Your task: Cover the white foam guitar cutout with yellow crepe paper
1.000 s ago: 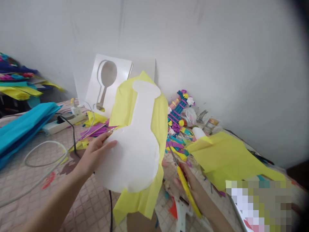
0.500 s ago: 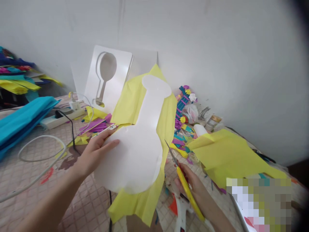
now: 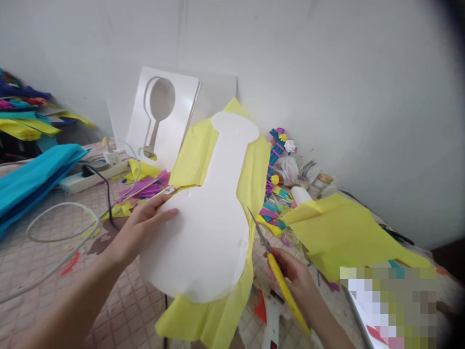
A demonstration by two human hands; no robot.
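Left hand (image 3: 141, 230) pinching a white guitar-shaped cutout (image 3: 203, 242) by its edge, yellow crepe paper (image 3: 252, 174) beyond that grip, right hand (image 3: 296, 274) closed around yellow-handled scissors (image 3: 286, 292), blades (image 3: 260, 234) ahead of it

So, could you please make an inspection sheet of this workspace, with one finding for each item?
Surface: quilted cloth with a red mark.
Job's things: white cutout in front of yellow paper; scissors near the cutout's right edge.
Clutter: purple scraps, turquoise paper, yellow sheet at right.
Fingers: left fingers grip the white cutout; right fingers hold the scissors.
Cables: white cable looped on the cloth; black cable leads from power strip.
Surroundings: white panel propped against wall.
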